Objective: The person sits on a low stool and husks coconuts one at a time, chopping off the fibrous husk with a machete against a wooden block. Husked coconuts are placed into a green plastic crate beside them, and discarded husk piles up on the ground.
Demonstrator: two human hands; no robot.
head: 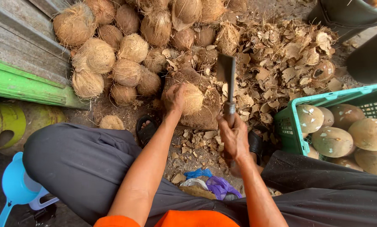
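The left hand (174, 97) presses its fingers around a brown, fibrous husked coconut (192, 99) resting on a worn wooden chopping block (205, 113). The right hand (234, 136) wraps tightly around the handle of a broad steel cleaver (226, 72), blade raised above the block. To the right, a green plastic crate (295, 122) holds several smooth, pale peeled coconuts (332, 141). A pile of hairy unpeeled coconuts (125, 46) lies beyond the block, beside scattered dry husk shavings (289, 59)
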